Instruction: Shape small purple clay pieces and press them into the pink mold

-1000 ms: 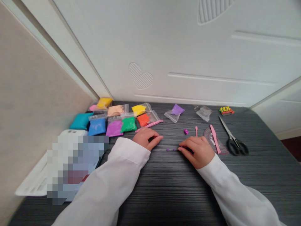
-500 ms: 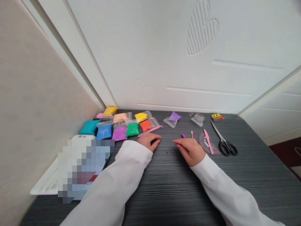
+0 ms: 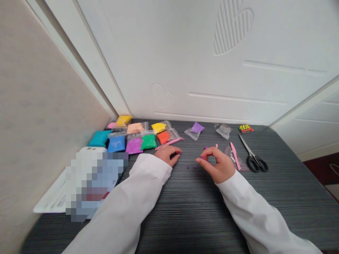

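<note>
Between the thumb and forefinger of my right hand (image 3: 216, 164) is a tiny bit of purple clay (image 3: 201, 157), held just above the table. My left hand (image 3: 167, 154) rests on the table to the left, thumb and forefinger closed at the tips, where a small purplish speck of clay (image 3: 179, 153) shows. Two tiny purple balls (image 3: 188, 167) lie on the table between the hands. Behind my right fingers a purple clay piece (image 3: 206, 147) is partly hidden. A pink clay tool (image 3: 173, 141) lies just beyond my left hand.
Several bags of coloured clay, including a green one (image 3: 149, 141), line the back left. Beyond my hands lies a purple clay bag (image 3: 197, 127). To the right are a pink plastic knife (image 3: 235, 156), scissors (image 3: 253, 158) and a small yellow-and-red piece (image 3: 245, 129). A white box (image 3: 92, 151) stands left.
My right hand has lifted slightly and its fingers have curled, so the purple bit now shows at the tips. My left hand has barely moved. The view has tilted a little.
</note>
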`<control>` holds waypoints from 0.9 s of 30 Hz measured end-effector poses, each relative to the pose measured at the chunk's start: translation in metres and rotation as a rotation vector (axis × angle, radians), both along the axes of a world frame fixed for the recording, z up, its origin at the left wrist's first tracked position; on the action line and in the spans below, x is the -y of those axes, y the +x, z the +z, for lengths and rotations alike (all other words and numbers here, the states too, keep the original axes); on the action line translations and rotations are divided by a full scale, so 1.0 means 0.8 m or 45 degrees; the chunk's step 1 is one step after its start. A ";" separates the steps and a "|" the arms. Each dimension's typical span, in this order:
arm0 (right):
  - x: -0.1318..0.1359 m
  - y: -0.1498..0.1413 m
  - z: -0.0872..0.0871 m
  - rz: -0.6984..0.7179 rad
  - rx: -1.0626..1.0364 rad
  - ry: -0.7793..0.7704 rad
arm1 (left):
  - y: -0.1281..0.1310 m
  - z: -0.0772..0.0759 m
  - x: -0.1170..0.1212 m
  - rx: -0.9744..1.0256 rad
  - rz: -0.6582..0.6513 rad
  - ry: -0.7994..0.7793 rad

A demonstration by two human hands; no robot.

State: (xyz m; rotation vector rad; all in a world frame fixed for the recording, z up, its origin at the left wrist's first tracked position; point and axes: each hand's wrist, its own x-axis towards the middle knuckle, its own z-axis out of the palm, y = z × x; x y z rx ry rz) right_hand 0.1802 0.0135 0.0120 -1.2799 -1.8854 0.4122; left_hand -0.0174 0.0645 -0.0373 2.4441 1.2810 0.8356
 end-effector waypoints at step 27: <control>0.004 0.006 -0.002 0.070 0.178 0.219 | 0.002 -0.001 0.001 0.011 0.035 -0.005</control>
